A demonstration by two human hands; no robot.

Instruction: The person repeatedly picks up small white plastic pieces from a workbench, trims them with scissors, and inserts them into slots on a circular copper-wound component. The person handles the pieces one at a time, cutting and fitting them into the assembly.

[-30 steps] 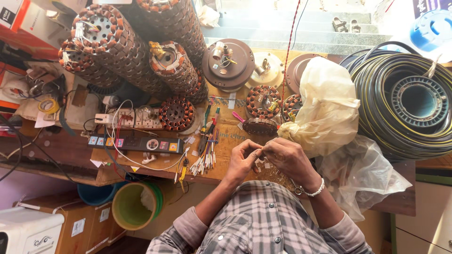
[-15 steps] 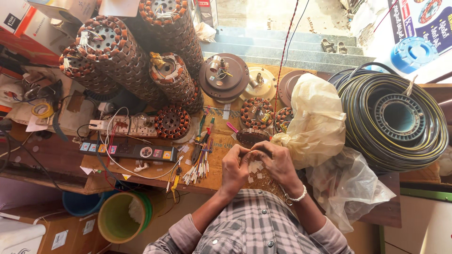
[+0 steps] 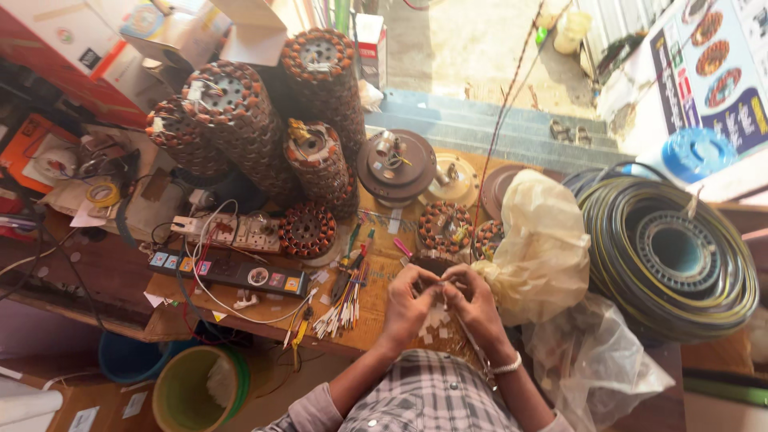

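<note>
Left hand (image 3: pixel 410 298) and right hand (image 3: pixel 474 300) meet fingertip to fingertip at the near edge of the wooden workbench (image 3: pixel 376 316), both pinched on something small and pale between them; too small to tell what it is, possibly a paper slip or a fine wire end. Thin silver bracelet (image 3: pixel 507 367) on the right wrist, checked grey shirt sleeves (image 3: pixel 432 400) below. Small pale paper squares (image 3: pixel 434 320) lie scattered on the bench directly under the hands. Just beyond the fingertips, a dark round part (image 3: pixel 432 264), mostly hidden. Behind it, two flat copper-wound stators with orange insulation (image 3: pixel 445 226), side by side. Left of the hands, a bunch of thin coloured tools and wires (image 3: pixel 346 292) fans toward the near edge. Further left, a single copper-wound stator (image 3: pixel 306 230), then a white power strip (image 3: pixel 232 230) and a long black strip with coloured stickers (image 3: pixel 232 272). Toward the far edge, tall stacks of copper-wound stators (image 3: pixel 240 120) and a brown round motor cover (image 3: pixel 396 164). Right of the hands, touching the right hand's far side, a crumpled yellowish translucent plastic bag (image 3: pixel 540 244); a clear plastic bag (image 3: pixel 592 360) hangs off the right corner. Beyond that, a large coil of black and yellow-green hose (image 3: pixel 668 252). Below the bench's left side, a green bucket (image 3: pixel 196 392) and a blue bucket (image 3: pixel 128 360).
</note>
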